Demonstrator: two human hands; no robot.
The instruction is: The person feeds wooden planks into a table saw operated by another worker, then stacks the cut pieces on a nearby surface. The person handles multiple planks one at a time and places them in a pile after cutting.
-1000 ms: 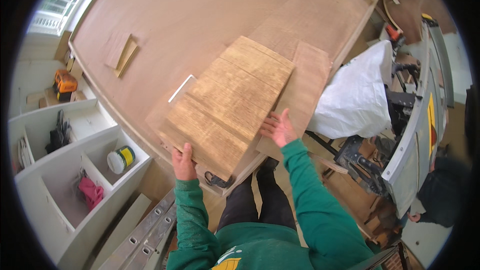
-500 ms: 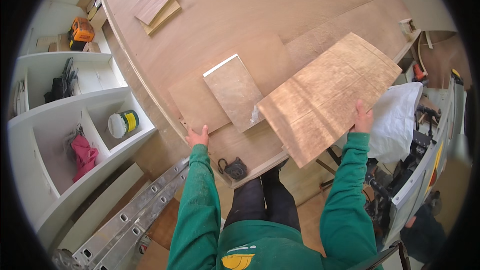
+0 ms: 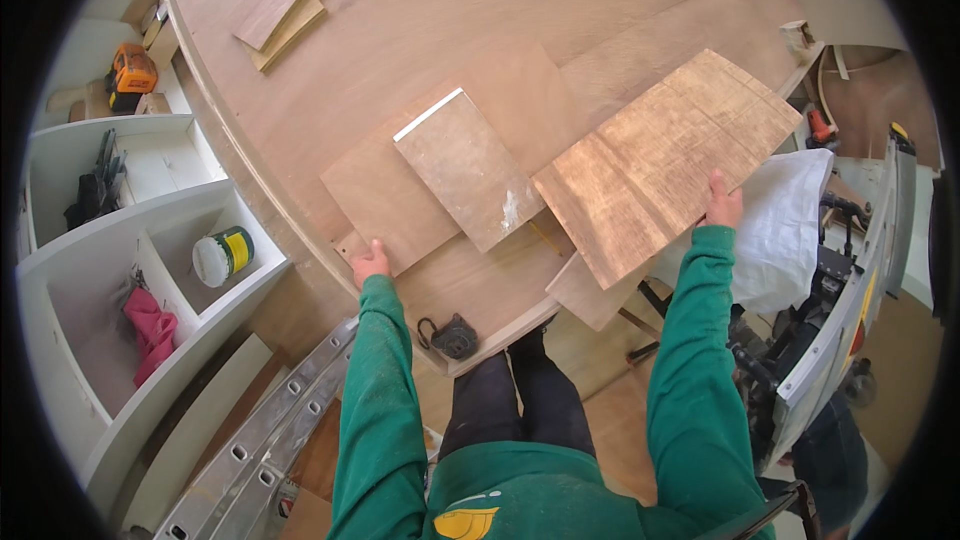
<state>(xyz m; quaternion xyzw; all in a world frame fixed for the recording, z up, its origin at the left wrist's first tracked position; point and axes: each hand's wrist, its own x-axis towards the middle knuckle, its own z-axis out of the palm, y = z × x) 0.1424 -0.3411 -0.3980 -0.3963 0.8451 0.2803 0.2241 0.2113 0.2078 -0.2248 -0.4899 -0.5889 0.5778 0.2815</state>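
Observation:
My right hand (image 3: pixel 722 202) is closed on the right edge of a brown plywood board (image 3: pixel 670 165), which is tilted over the table's front right corner. Beneath it a paler piece of plywood (image 3: pixel 592 292) partly shows. My left hand (image 3: pixel 372 263) rests at the table's left rim, by the front corner of a thin plywood sheet (image 3: pixel 385 202). Its thumb and forefinger are apart; the other fingers are hard to see. Across that sheet lies a smaller panel (image 3: pixel 468 170) with one white edge. Near the front rim sits a black tape measure (image 3: pixel 455 337). A pencil (image 3: pixel 545 237) shows beside the panel.
Two offcuts (image 3: pixel 275 10) lie far left on the large wooden table (image 3: pixel 430 0). White shelving (image 3: pixel 60 270) on the left holds a tub (image 3: pixel 222 256) and pink cloth (image 3: pixel 152 335). An aluminium ladder (image 3: pixel 260 445) leans below. A white sack (image 3: pixel 780 240) and machine (image 3: pixel 830 320) stand right.
The brown board has moved away from me and tilted, uncovering more of the paler plywood and a pencil. The view has shifted slightly; my left hand stays by the left rim.

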